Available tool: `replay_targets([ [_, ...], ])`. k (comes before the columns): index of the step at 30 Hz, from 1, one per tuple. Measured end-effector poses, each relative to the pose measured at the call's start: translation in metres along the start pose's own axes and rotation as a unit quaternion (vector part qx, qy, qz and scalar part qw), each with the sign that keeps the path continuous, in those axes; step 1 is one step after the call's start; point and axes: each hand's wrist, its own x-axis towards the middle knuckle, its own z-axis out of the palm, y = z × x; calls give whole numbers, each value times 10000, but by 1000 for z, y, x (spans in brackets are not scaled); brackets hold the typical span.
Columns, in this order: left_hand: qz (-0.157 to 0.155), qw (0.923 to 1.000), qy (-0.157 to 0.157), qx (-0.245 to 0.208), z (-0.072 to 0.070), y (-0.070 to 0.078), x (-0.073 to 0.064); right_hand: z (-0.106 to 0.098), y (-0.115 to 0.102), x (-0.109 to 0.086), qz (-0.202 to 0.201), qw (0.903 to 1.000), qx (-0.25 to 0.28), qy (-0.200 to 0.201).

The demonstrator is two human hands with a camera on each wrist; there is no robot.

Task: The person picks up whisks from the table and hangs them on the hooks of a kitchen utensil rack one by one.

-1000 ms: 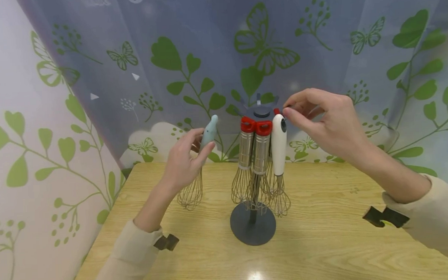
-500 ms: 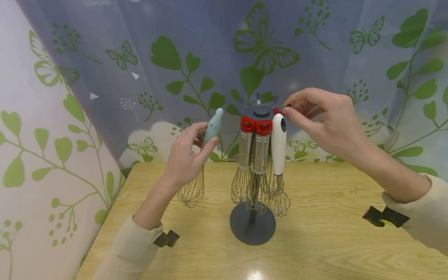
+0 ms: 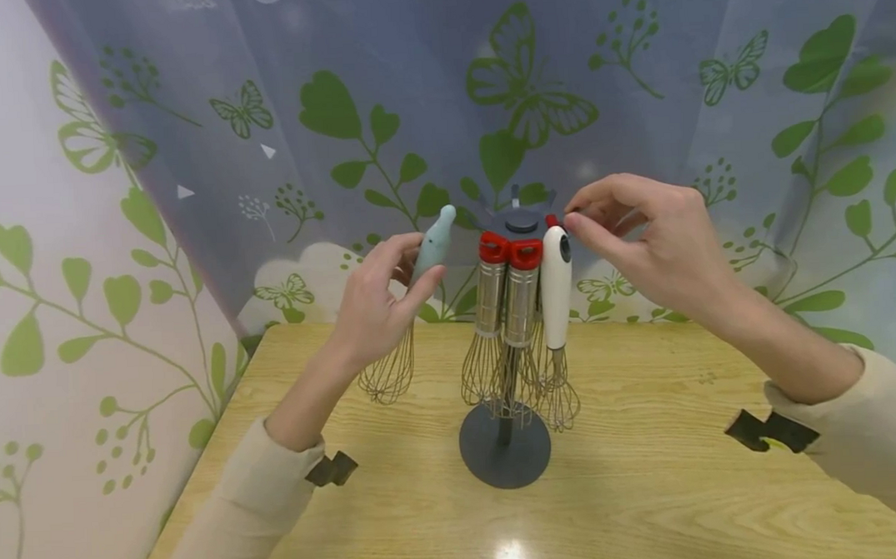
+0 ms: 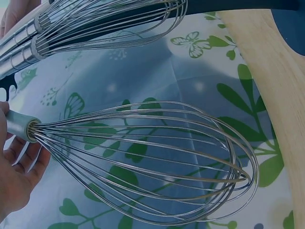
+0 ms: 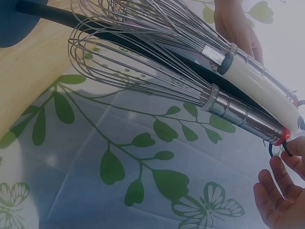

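My left hand (image 3: 377,303) grips a balloon whisk (image 3: 433,251) by its pale blue handle, wires hanging down, left of a dark whisk stand (image 3: 506,456). Its wire loops spread wide in the left wrist view, clear of the hanging whisks. Two steel-handled whisks (image 3: 520,301) with red ends and a white-handled whisk (image 3: 557,291) hang from the stand's top. My right hand (image 3: 652,241) is up at the stand's right side, thumb and forefinger pinching a dark hook (image 5: 287,147) beside the red end of another steel-handled whisk (image 5: 243,117), mostly hidden behind the white one in the head view.
The stand's round base rests on a light wooden table (image 3: 651,462). Behind the table hangs a blue cloth (image 3: 408,56) printed with leaves and butterflies, and a pale printed cloth (image 3: 34,247) covers the left side.
My left hand has moved right and slightly up with the blue-handled whisk, bringing it closer to the stand. My right hand has stayed in place at the hook.
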Motion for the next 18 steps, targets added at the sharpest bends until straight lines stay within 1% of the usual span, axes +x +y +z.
replay_targets([
  [10, 64, 9999, -52, -125, 1, 7, 1, 0, 0, 0, 7, 10000, -26, -22],
  [18, 49, 9999, 0, -124, 3, 9, 1, 0, -1, 0, 19, 10000, 7, -41],
])
